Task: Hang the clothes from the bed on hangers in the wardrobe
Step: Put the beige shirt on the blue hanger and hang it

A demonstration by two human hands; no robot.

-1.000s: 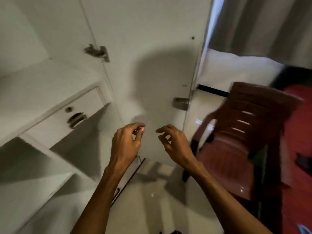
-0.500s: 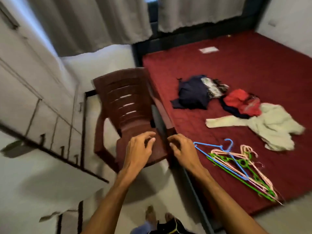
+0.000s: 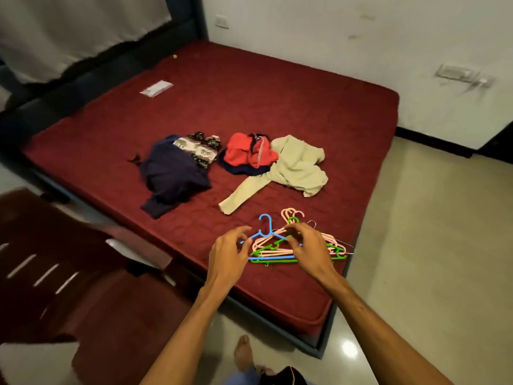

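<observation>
- The bed (image 3: 249, 93) has a dark red mattress that fills the middle of the view, and every task thing lies on it.
- A navy garment (image 3: 173, 173) lies crumpled left of centre, with a patterned piece (image 3: 200, 148) touching its far edge.
- Just to its right is a bunched red garment (image 3: 247, 154), lying on something dark.
- A cream garment (image 3: 294, 168) touches the red one on the right, and one long sleeve or leg stretches towards the near edge.
- A loose pile of blue, pink and green hangers (image 3: 270, 250) lies flat near the mattress's near right corner, apart from the clothes.
- The left hand (image 3: 230, 251) is at the pile's left end, with fingers loosely curled and thumb apart. No grip shows.
- The right hand (image 3: 308, 245) is over the middle of the pile, its fingers bent downwards and covering part of it. I cannot tell if the fingertips touch a hanger.
- A small white packet (image 3: 156, 88) lies on the far left part of the mattress.
- A dark red plastic chair (image 3: 83, 301) stands at lower left, beside the bed.
- A bare foot (image 3: 244, 354) stands on the pale tiled floor (image 3: 430, 245) at the bed's near edge.
- A pale curtain (image 3: 69, 31) hangs behind the bed, and a socket plate (image 3: 458, 73) sits on the right-hand wall.
</observation>
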